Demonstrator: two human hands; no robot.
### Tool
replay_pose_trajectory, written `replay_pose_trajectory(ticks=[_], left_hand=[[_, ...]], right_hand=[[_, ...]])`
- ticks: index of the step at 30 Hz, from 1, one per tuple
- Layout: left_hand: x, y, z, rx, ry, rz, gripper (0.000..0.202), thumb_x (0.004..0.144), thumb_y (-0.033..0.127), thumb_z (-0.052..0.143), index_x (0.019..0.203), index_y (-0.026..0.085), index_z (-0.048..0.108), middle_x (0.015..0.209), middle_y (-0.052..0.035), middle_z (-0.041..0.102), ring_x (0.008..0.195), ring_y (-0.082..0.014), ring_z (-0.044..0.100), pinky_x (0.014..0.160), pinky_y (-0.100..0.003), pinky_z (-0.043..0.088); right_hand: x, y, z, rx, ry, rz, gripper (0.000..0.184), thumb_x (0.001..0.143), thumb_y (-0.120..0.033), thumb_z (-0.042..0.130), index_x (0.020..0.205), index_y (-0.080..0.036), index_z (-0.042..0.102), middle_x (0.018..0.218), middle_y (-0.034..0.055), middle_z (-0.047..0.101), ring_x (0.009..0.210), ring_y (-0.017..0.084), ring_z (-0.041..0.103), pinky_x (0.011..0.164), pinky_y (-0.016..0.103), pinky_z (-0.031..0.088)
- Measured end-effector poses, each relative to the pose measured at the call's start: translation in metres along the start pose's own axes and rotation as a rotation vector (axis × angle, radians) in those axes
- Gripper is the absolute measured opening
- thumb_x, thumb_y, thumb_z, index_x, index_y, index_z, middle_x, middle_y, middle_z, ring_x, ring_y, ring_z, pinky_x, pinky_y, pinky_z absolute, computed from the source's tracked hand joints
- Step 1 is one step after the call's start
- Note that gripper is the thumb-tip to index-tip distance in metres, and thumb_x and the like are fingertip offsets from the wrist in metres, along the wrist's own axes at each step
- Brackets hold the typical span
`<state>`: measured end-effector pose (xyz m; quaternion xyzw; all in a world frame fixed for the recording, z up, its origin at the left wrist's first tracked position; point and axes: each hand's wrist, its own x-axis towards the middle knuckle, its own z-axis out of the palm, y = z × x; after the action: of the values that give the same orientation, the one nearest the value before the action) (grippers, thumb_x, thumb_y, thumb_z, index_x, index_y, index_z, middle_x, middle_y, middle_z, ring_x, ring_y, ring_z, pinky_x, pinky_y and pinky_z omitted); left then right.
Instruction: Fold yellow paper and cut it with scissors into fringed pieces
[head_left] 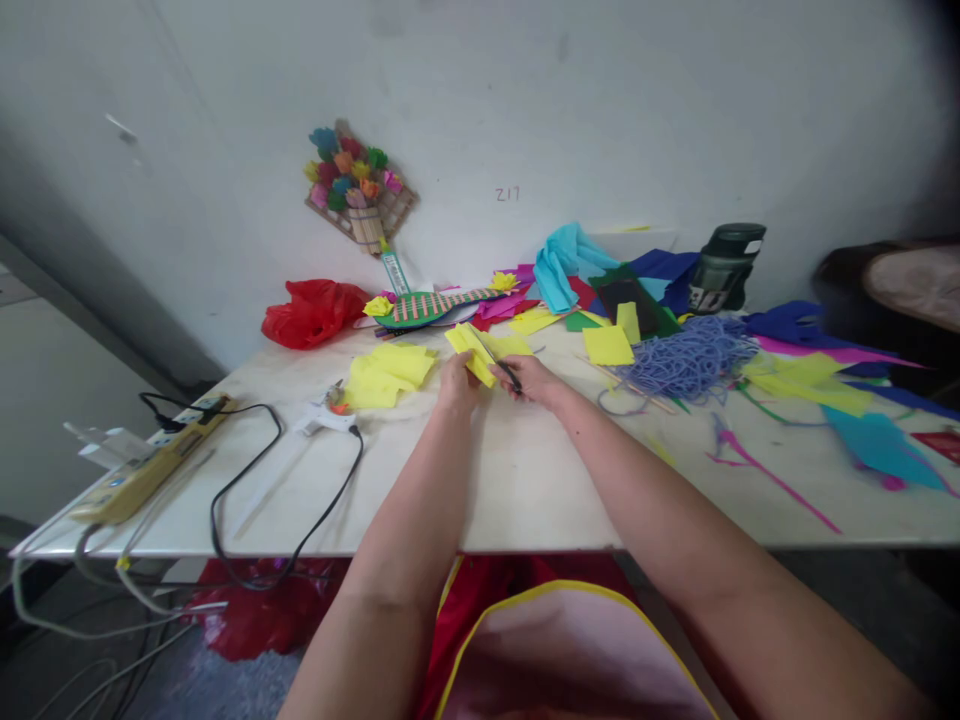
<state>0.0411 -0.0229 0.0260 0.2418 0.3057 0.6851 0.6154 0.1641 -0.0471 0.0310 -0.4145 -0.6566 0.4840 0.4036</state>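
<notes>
My left hand [455,380] is closed around a folded piece of yellow paper [471,350] held over the white table [525,480]. My right hand [534,379] grips a pair of scissors [501,366] with dark handles, and the blades lie against the yellow paper. Both hands meet near the table's middle, just in front of a pile of cut yellow sheets [390,373].
A glue gun [327,415] and its black cord lie left, beside a yellow power strip [146,465]. A red bag [313,311], coloured paper scraps [607,345], purple string [686,360] and a dark bottle [724,266] crowd the back and right. A paper-flower craft [356,190] hangs on the wall.
</notes>
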Motion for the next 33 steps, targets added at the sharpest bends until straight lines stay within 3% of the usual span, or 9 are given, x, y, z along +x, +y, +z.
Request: replay_pose_trajectory(ticks=[5, 14, 33], left_hand=[[0.0000, 0.0013, -0.0017, -0.028, 0.027, -0.046, 0.015, 0.070, 0.017, 0.048, 0.082, 0.012, 0.056, 0.067, -0.0043, 0.062, 0.059, -0.0148, 0.060, 0.060, -0.027, 0.048], [0.0027, -0.0015, -0.0062, 0.031, 0.003, 0.182, 0.020, 0.063, 0.023, 0.067, 0.077, 0.016, 0.055, 0.068, -0.0017, 0.062, 0.062, -0.0139, 0.061, 0.065, -0.029, 0.049], [0.0004, 0.0000, -0.0024, 0.101, 0.091, 0.226, 0.016, 0.066, 0.026, 0.060, 0.075, 0.016, 0.051, 0.059, 0.0021, 0.057, 0.050, -0.0108, 0.055, 0.058, -0.026, 0.044]], right_hand=[[0.0008, 0.0015, -0.0005, -0.021, -0.014, 0.001, 0.031, 0.068, -0.045, 0.059, 0.062, -0.017, 0.045, 0.045, -0.0066, 0.044, 0.032, 0.005, 0.039, 0.026, 0.016, 0.021], [-0.0017, -0.0014, -0.0001, -0.041, -0.043, 0.021, 0.030, 0.068, -0.043, 0.060, 0.062, -0.017, 0.045, 0.046, -0.0071, 0.044, 0.032, 0.004, 0.039, 0.025, 0.015, 0.022], [-0.0010, 0.0021, -0.0004, 0.040, -0.122, 0.063, 0.029, 0.069, -0.042, 0.058, 0.065, -0.018, 0.044, 0.047, -0.0065, 0.047, 0.033, 0.004, 0.043, 0.026, 0.015, 0.022]])
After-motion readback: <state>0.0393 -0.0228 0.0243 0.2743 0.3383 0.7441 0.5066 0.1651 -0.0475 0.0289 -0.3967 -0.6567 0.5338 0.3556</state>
